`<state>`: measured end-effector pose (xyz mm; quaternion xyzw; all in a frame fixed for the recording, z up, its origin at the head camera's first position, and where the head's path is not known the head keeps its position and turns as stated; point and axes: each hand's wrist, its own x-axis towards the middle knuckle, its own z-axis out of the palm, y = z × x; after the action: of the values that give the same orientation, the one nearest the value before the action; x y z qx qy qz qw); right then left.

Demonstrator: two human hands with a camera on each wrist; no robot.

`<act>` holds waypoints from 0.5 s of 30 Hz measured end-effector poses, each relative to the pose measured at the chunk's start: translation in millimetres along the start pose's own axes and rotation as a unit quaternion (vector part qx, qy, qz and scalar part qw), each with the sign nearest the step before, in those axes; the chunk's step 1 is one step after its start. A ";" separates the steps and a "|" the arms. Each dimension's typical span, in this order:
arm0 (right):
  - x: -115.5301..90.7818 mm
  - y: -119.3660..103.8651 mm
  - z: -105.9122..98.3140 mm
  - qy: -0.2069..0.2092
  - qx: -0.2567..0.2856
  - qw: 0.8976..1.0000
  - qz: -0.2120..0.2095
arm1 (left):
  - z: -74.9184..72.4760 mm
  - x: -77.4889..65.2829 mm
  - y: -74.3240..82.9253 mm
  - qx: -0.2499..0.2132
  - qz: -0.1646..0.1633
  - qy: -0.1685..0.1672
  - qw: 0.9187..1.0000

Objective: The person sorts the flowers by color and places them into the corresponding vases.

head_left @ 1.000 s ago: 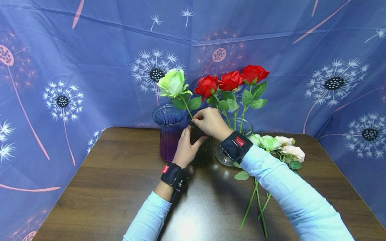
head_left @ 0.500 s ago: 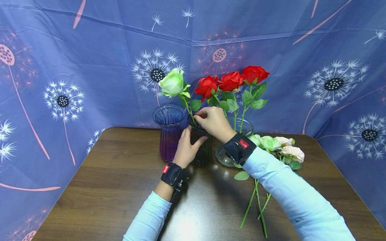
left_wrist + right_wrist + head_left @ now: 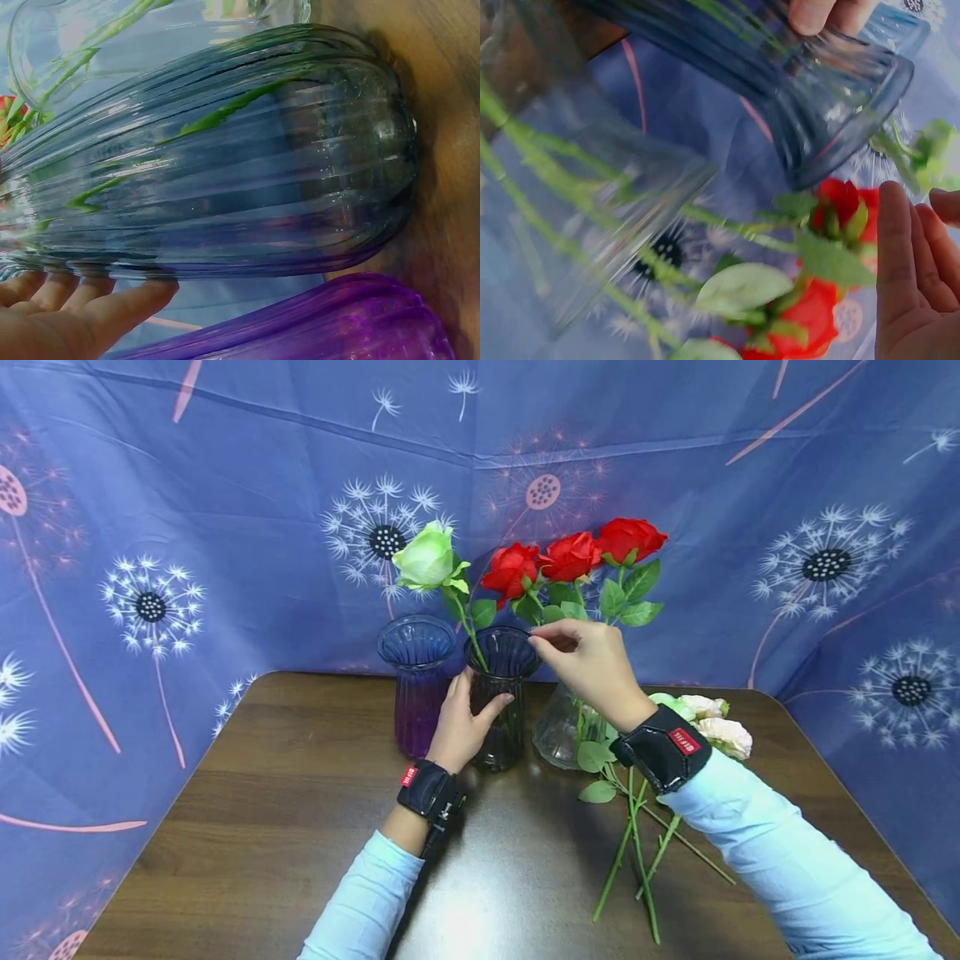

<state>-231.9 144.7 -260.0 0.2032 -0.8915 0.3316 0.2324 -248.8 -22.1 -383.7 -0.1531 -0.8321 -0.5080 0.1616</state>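
The step in hand looks like setting the green rose (image 3: 425, 557) in the dark vase (image 3: 501, 739), and it seems about done; a next move would probably call for reaching to the loose flowers (image 3: 726, 735), whose stems lie nearest, at four o'clock from that vase. The left hand (image 3: 457, 722) holds the dark vase from seven o'clock, thumb spread across its front, fingers round the flank. The right hand (image 3: 596, 668) is by the rim at two o'clock, thumb and forefinger slightly apart, pinching nothing. Farther up, the rose leans toward eleven, stem inside the dark vase; the purple vase (image 3: 417, 710) stands at nine, the clear vase (image 3: 557, 735) with red roses (image 3: 572, 556) at three
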 end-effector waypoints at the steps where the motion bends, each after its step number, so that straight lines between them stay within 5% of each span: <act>1: -2.4 2.0 -3.3 0.005 -0.003 1.000 0.003 | 0.0 0.3 -0.4 0.000 0.001 0.002 1.000; 15: -49.4 48.1 -41.2 0.041 -0.017 0.995 0.087 | 1.1 2.3 -1.8 0.001 -0.003 0.001 1.000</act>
<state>-205.2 216.8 -283.3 0.1074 -0.9010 0.3437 0.2420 -251.7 -21.7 -384.6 -0.1501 -0.8331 -0.5074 0.1611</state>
